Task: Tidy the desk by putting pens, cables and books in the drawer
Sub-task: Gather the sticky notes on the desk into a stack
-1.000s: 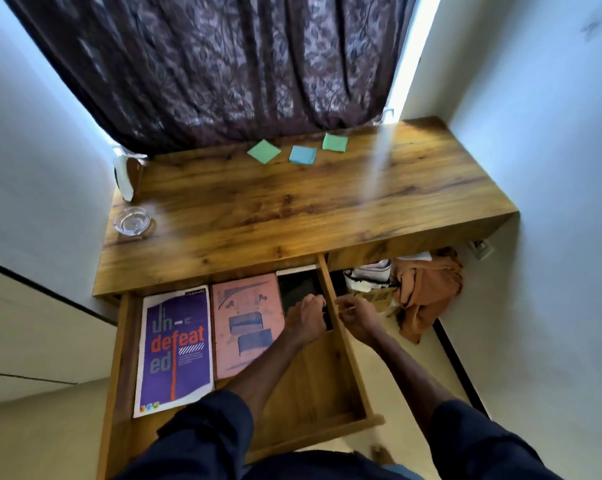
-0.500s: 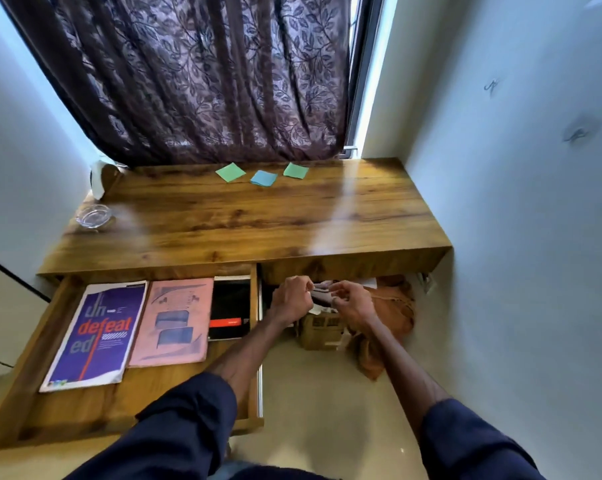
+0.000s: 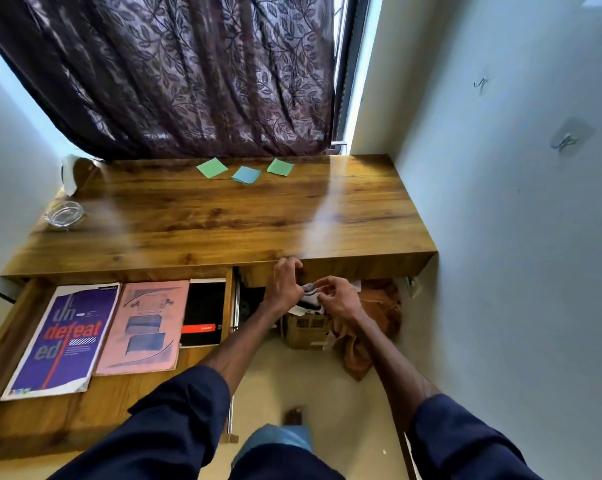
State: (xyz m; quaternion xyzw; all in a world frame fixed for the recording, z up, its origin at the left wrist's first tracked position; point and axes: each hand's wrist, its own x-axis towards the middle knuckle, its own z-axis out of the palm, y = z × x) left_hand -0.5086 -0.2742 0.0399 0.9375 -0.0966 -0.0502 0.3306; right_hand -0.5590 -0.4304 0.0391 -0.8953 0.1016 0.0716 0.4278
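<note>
Head view: the drawer stands pulled out at the left under the desk. In it, side by side, lie a purple book, a pink book and a black notebook against its right wall, all three placed as they were a second ago.

The hands have left the drawer. A second ago both were at its right wall by the black notebook; now they meet to the right of it, below the desk's front edge, about where they were half a second ago.

The left hand has risen a little. Its fingers are bent in a C with the tips up at the desk edge and the thumb reaching down toward a small pale thing. Whether it grips that thing cannot be told. The right hand has its fingers curled and pinches the pale thing at the fingertips. It is too blurred to name.

Beneath the hands sit a box and an orange cloth on the floor. On the desk are three sticky notes at the back and a glass dish at the left, unmoved.
</note>
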